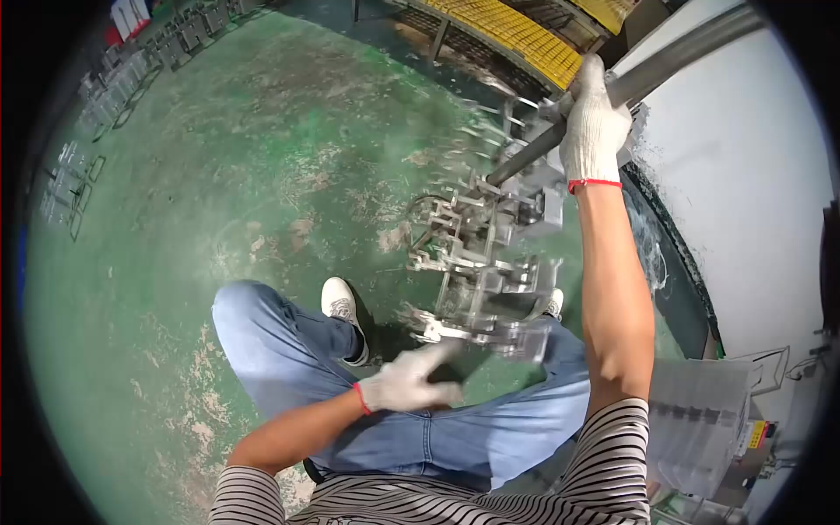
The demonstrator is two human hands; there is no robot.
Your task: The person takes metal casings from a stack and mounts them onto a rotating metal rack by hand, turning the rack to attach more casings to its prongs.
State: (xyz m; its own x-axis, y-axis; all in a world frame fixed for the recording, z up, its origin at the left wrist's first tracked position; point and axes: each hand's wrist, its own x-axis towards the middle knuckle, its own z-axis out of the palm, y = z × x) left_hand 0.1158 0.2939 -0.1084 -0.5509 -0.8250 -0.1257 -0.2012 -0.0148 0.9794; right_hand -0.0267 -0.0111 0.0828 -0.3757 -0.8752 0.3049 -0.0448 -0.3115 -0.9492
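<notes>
— Holding what with the right hand (pixel 597 131)?
— Gripping a metal bar (pixel 682 59) toward two o'clock, with gloved fingers closed around it. Probably wrapped so firmly for control over such a long, thick piece.
— And where to look for the metal parts (pixel 492 278)?
— Just off the middle, toward three o'clock, in a blurred cluster by the bar's lower end. Joined to the bar or merely behind it? Impossible to tell.
— Holding anything with the left hand (pixel 402 382)?
— Nothing visible. Half open at six o'clock, with thumb and fingers spread, just beside the parts' near end. Touching or not? Too blurred to say. Perhaps set low to be close to that end.
— And why such wide knees in the blue jeans (pixel 258 319)?
— Likely spread to leave room for the parts and both arms.
— And toward ten o'clock?
— Standing in rows on the green floor (pixel 219 166), more metal frames (pixel 188 33), perhaps lined up to save space.
</notes>
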